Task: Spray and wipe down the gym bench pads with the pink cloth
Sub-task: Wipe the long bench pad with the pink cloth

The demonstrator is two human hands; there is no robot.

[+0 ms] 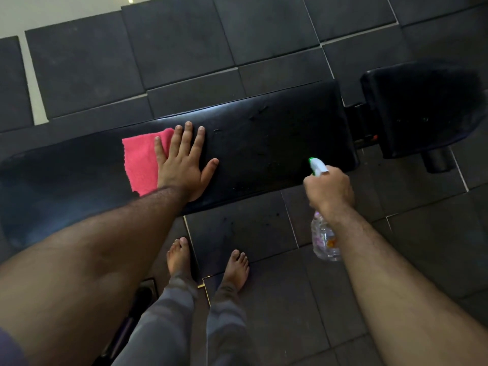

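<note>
Both forearms (87,249) are bare and hairy, with no sleeves reaching them. A purplish sleeve edge (10,347) shows at the lower left corner. Grey mottled trousers (169,318) cover the legs, and the feet (179,256) are bare.

Cloth (140,162) on long pad (264,143), left; short pad (422,107) right; spray bottle (323,233) at near edge.

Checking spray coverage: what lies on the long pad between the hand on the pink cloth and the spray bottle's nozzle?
Only bare black long pad, scuffed, between the left hand and the spray bottle in the right hand, seen in the head view.
</note>
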